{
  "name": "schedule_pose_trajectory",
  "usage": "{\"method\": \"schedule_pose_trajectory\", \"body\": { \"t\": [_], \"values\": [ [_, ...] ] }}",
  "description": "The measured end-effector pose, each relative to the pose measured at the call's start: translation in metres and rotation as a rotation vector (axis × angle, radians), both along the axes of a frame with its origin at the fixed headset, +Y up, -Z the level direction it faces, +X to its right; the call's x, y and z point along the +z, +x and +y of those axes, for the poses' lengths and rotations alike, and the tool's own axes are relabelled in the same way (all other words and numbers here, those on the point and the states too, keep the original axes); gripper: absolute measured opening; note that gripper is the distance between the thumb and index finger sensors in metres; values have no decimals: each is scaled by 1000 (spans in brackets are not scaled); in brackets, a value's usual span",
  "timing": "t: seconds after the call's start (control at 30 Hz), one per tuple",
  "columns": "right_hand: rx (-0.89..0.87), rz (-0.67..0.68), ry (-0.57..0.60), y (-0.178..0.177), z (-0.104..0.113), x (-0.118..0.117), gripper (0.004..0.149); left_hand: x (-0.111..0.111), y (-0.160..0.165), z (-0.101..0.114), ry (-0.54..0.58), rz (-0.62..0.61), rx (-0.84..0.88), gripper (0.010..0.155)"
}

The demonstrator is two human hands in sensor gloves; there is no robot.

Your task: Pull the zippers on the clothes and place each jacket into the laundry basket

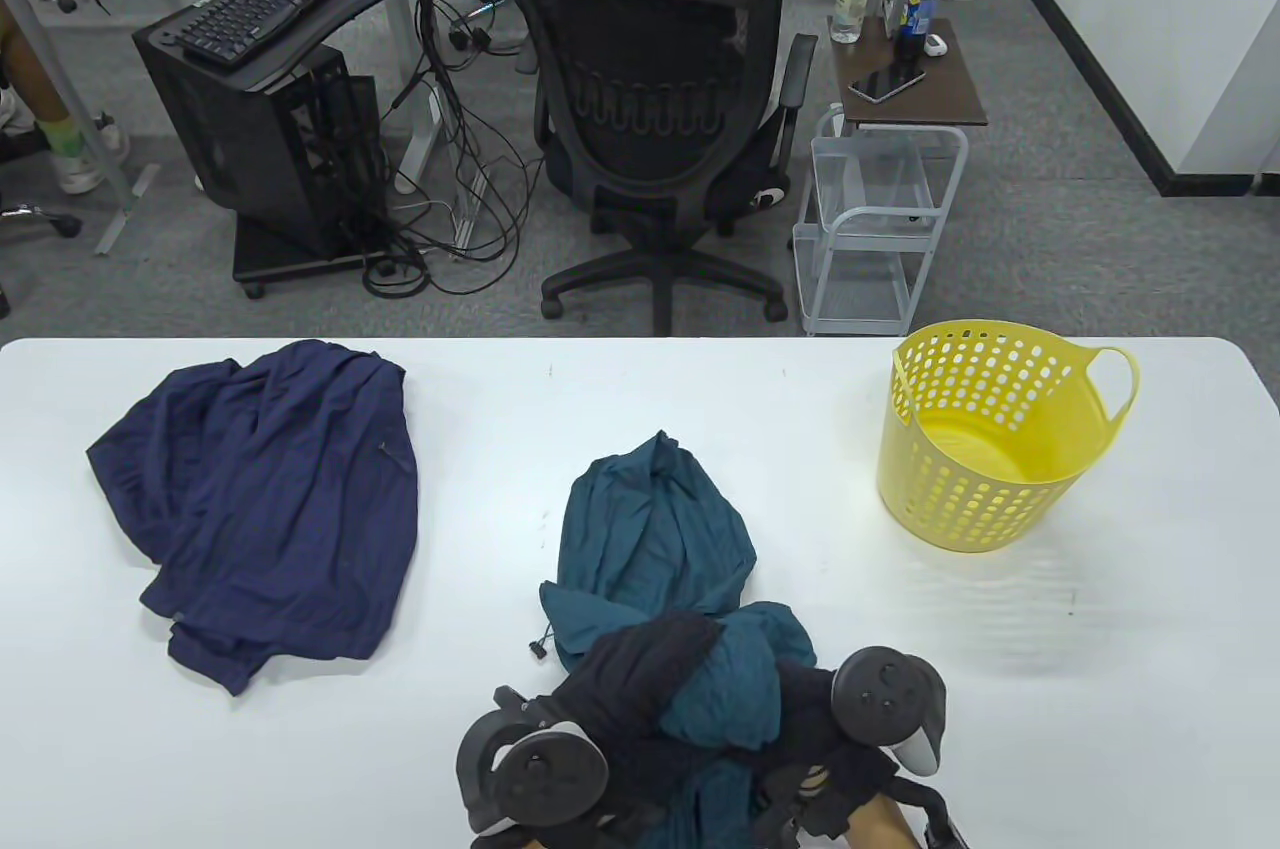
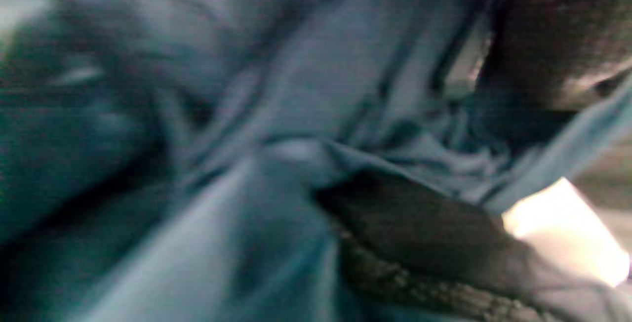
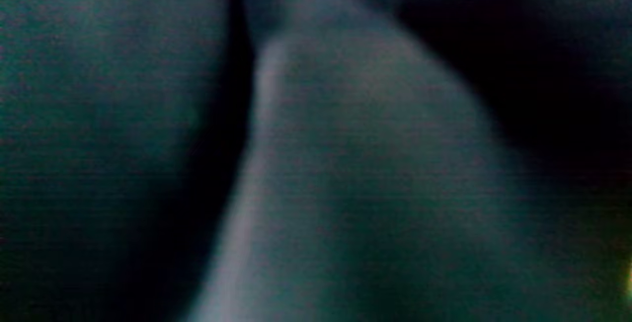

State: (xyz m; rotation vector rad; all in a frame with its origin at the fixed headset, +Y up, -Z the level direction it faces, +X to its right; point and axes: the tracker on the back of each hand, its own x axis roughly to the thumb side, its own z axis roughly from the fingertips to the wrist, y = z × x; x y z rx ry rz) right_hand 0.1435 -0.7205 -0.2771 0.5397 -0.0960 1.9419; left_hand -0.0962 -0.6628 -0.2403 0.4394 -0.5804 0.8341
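Observation:
A teal jacket point(image 1: 650, 529) lies crumpled at the table's front middle, its near end bunched up between my hands. My left hand point(image 1: 645, 679), in a black glove, curls over the bunched fabric from the left. My right hand point(image 1: 815, 719) grips the same bunch from the right, its fingers partly buried in cloth. The left wrist view is blurred: teal jacket folds point(image 2: 276, 154) and a dark gloved finger point(image 2: 424, 223) pressed into them. Close, dim teal jacket cloth point(image 3: 345, 164) fills the right wrist view. A navy jacket point(image 1: 270, 509) lies in a heap at the left. The yellow laundry basket point(image 1: 985, 489) stands upright at the right, with nothing in it.
The white table point(image 1: 600, 389) ends at its far edge just behind the basket. Beyond it are a black office chair point(image 1: 660, 119), a small wire cart point(image 1: 880, 219) and a computer stand point(image 1: 290, 139) on the floor.

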Motion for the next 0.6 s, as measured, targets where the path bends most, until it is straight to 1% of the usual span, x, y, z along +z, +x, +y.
{"method": "schedule_pose_trajectory", "body": {
  "t": [0.03,0.07,0.13,0.17,0.2,0.27,0.3,0.33,0.4,0.47,0.5,0.57,0.6],
  "values": [
    [-62,-16,-16,9,1,-1,58,-5,-5,-5,-60,-32,78,103],
    [-105,-20,-30,14,1,-2,59,-9,-8,-9,-101,-59,114,106],
    [-230,-27,-78,28,1,-5,61,-22,-10,-21,-231,-159,149,113],
    [-305,-32,-106,34,-1,-7,62,-30,-7,-30,-329,-252,109,118],
    [-357,-27,-125,37,-2,-8,62,-34,-3,-38,-413,-319,58,123],
    [-473,24,-154,39,-6,-10,63,-39,9,-54,-571,-386,-147,129],
    [-522,57,-169,37,-7,-10,63,-40,15,-61,-584,-387,-230,130],
    [-556,94,-181,33,-7,-10,64,-39,22,-66,-561,-335,-279,129],
    [-580,208,-210,21,-6,-8,63,-39,29,-70,-497,-223,-300,128],
    [-595,317,-231,9,-4,-3,61,-39,29,-69,-450,-160,-253,123],
    [-596,349,-233,4,-2,0,61,-38,27,-67,-420,-134,-199,115],
    [-582,381,-219,-2,2,3,61,-38,22,-63,-384,-118,-128,94],
    [-557,387,-202,-3,6,4,61,-38,18,-60,-371,-102,-120,87]
  ]
}}
